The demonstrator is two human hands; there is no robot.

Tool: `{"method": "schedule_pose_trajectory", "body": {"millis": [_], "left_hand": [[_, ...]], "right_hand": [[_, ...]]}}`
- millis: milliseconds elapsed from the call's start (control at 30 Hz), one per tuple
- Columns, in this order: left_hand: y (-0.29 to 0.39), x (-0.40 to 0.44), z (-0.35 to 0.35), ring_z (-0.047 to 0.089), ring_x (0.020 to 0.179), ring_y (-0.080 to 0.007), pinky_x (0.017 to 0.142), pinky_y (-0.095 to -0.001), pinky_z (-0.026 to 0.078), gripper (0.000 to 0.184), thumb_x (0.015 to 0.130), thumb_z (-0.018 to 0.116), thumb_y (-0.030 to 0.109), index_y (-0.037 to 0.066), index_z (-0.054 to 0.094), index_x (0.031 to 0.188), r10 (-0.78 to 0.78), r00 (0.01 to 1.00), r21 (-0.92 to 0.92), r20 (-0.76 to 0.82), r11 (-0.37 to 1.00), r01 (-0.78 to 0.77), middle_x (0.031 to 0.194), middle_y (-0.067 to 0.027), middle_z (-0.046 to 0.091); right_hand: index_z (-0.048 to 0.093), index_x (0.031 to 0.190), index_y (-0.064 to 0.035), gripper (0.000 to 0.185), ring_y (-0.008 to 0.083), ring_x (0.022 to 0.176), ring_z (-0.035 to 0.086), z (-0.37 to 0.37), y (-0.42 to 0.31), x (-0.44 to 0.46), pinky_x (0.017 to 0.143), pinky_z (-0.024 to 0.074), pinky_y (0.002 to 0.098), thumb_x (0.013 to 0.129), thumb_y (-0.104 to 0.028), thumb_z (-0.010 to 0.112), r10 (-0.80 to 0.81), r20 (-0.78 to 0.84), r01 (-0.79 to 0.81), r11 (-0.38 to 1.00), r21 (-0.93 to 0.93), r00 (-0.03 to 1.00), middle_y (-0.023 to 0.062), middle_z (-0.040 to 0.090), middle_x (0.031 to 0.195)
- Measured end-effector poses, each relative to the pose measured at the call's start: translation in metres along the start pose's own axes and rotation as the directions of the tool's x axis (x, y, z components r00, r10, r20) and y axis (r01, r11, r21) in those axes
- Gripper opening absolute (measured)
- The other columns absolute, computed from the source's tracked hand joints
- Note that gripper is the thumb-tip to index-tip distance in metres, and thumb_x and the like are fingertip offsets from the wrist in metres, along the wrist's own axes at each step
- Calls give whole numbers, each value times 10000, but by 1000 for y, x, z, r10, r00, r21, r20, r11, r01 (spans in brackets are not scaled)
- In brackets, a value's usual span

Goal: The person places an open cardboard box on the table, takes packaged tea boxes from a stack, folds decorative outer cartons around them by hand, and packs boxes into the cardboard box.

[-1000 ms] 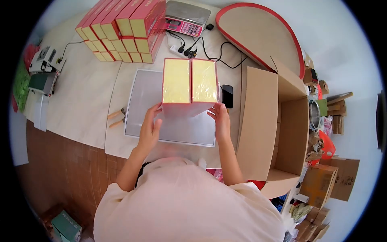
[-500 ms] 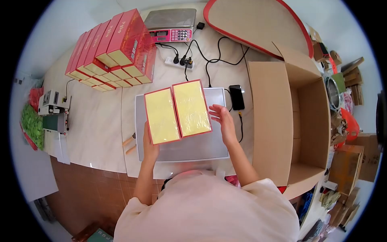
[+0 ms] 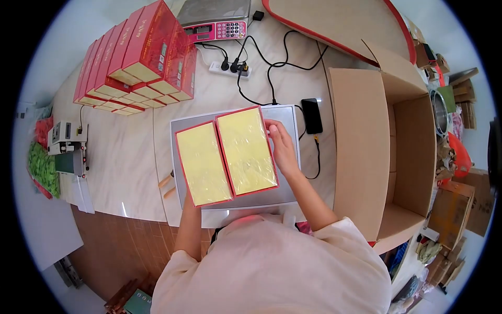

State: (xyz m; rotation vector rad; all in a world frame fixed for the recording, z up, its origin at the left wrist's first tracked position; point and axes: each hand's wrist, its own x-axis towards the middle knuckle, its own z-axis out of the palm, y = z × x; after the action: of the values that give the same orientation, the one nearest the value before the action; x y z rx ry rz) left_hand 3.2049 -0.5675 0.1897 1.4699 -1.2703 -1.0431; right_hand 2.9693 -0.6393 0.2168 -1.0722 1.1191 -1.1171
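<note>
bracketing left box and right box between left hand and right hand, over the grey panel

nearest: pale shirt, on the near side of the panel. left hand at the panel's near left, mostly hidden by the left box; how far open, and what it grips, cannot tell. right hand over the panel's right part, half open, fingers bent, fingertips against the right box's outer side; firm hold or light touch, cannot tell.

left box and right box side by side over the middle of the panel, covering much of it, narrow gap between. yellow ends face up; red edges, shiny clear film. both slant slightly to the panel's frame. set down on the panel or lifted off it, cannot tell.

just left of the panel: wooden handles. just right of it: black phone. farther right: cardboard carton, flap spread toward the panel.

beyond the panel: white power strip, then pink-and-grey scale. beyond and left: red box stack. well left of the panel: small machine. far beyond, to the right: beige board with red rim.
</note>
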Motion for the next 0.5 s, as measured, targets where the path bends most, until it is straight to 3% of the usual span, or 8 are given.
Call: {"method": "schedule_pose_trajectory", "body": {"millis": [133,200,500], "left_hand": [[-2,3,1,536,1090,-205,921,-322,438,409,963,437,262,4,419,1280,-10,999,-15,32,1000,11,1211,-142,530],[-3,4,2,538,1090,-205,919,-323,442,410,963,437,262,5,418,1282,-15,999,-22,42,1000,16,1213,-143,529],[-5,9,2,547,1087,-207,909,-326,459,411,963,433,262,11,417,1288,-19,997,-48,73,999,22,1222,-149,528]], "right_hand": [[526,1175,-9,409,117,1009,516,4,-2,-2,891,398,259,994,-347,385,-5,2,5,1000,-27,1000,62,578,1106],[538,1181,-18,380,158,1050,514,6,2,-2,929,374,280,993,-309,382,43,-10,-43,999,3,999,81,579,1138],[524,1219,-26,391,181,1096,499,11,9,8,961,360,302,990,-311,383,1,-18,-1,1000,19,1000,99,561,1169]]}}
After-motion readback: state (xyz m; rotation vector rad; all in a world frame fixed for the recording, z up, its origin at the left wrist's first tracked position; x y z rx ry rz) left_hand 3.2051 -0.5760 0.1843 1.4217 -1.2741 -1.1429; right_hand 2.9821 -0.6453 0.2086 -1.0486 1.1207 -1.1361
